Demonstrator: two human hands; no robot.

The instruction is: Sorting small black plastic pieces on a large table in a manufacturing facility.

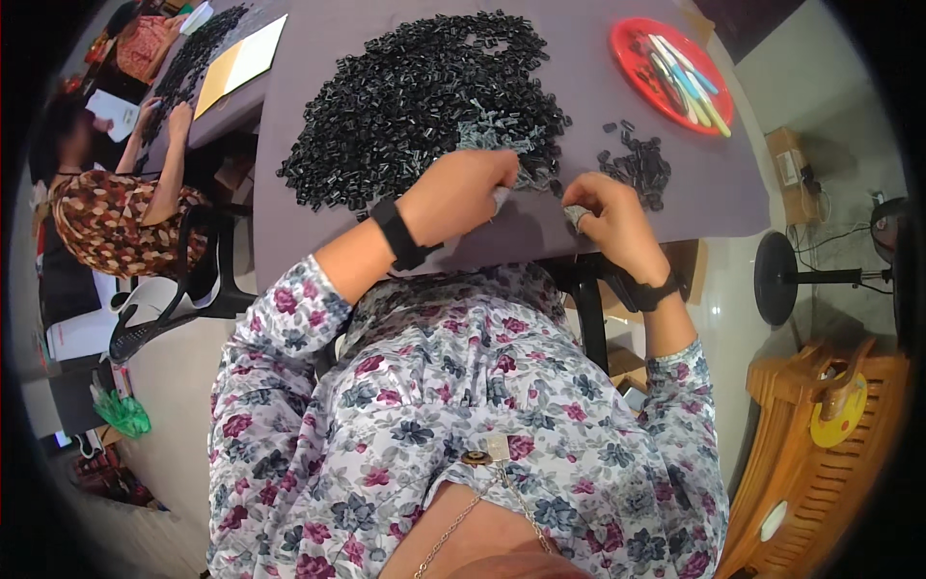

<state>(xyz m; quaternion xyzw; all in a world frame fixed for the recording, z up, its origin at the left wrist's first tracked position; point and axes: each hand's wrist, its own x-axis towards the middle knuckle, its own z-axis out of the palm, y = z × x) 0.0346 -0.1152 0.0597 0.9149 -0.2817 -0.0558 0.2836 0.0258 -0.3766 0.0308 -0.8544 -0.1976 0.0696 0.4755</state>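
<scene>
My left hand (457, 196) is closed at the near edge of a big heap of small black plastic pieces (386, 106). A small pale bit (501, 199) shows at its fingertips; whether it is a held piece or a wrap on a finger I cannot make out. To the right, over the table's near edge, my right hand (619, 230) has thumb and fingers pinched together, with a small greyish bit (576, 214) at the tips, too small to name. Just beyond my left hand, a patch of grey pieces (494, 130) lies on the heap.
A smaller pile of dark pieces (637, 174) lies beyond my right hand. Farther right, a red tray (625, 39) holds slim tools with white, blue and green handles (687, 82). Two people sit at another table on the left. A wooden chair (820, 463) stands at right.
</scene>
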